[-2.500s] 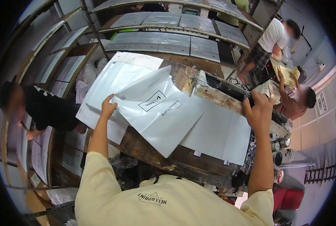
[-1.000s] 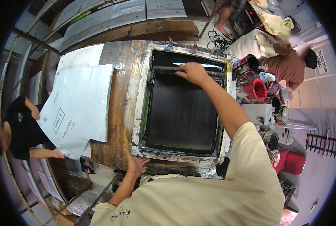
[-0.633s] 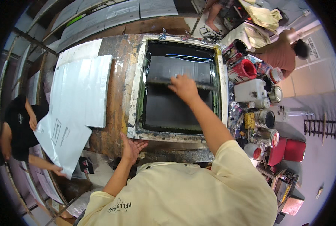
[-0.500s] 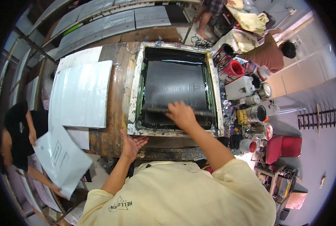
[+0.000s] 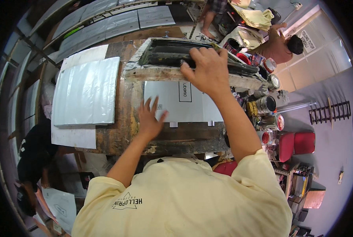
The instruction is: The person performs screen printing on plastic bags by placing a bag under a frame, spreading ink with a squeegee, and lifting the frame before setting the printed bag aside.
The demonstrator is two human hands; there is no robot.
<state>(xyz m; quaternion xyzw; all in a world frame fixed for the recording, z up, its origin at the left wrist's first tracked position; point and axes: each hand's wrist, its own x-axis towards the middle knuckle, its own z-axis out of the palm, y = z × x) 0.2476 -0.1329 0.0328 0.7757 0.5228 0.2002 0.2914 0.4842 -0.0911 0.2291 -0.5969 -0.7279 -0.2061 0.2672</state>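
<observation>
From my feed, the worn wooden table fills the centre. At ten o'clock on it lies a stack of silvery-white bags. At twelve o'clock the printing screen frame is tilted up off the table at its near edge. Under it, dead centre, a white bag with a dark printed mark lies flat. Paint cans crowd three o'clock. My right hand is clenched over the frame's near edge. My left hand is spread, fingers splayed, at the bag's left edge at seven o'clock; whether it touches I cannot tell.
</observation>
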